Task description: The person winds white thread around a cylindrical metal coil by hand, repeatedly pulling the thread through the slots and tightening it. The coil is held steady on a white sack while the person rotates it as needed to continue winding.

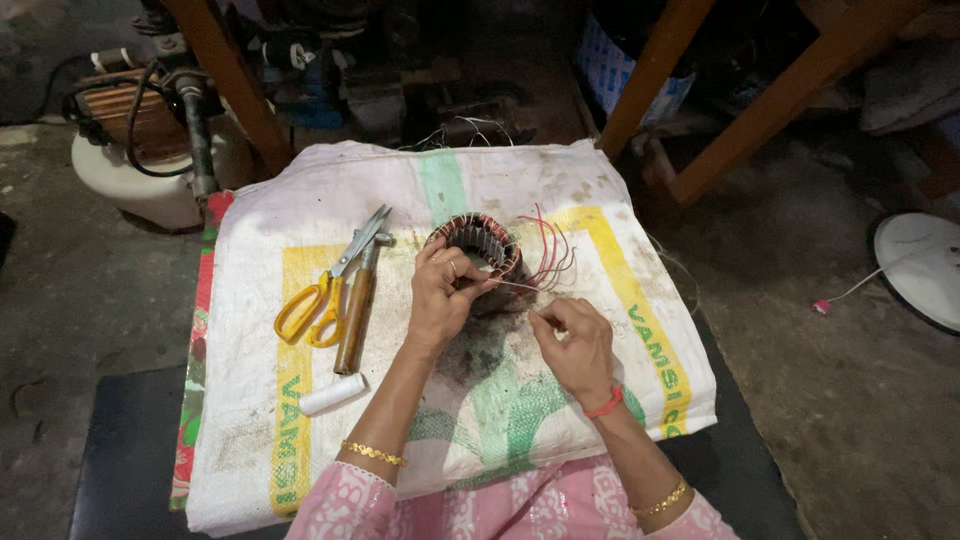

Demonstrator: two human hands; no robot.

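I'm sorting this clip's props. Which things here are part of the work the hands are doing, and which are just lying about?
In use:
- wire-wound ring, held by the left hand
- thin thread, pinched by the right hand
- red wires on the ring

Lying about:
- yellow scissors
- wooden-handled tool
- white roll
- white disc on the floor

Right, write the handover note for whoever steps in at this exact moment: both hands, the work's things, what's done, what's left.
Left hand: grips the near rim of the round motor stator, steadying it on the white woven sack.
Right hand: pinches a thin thread drawn taut from the stator.
Red and dark wires trail off its right side.
Yellow-handled scissors, a wooden-handled tool and a white spool lie idle to the left.
Done: copper windings sit in the slots.
Left: apparently the thread work; extent unclear.
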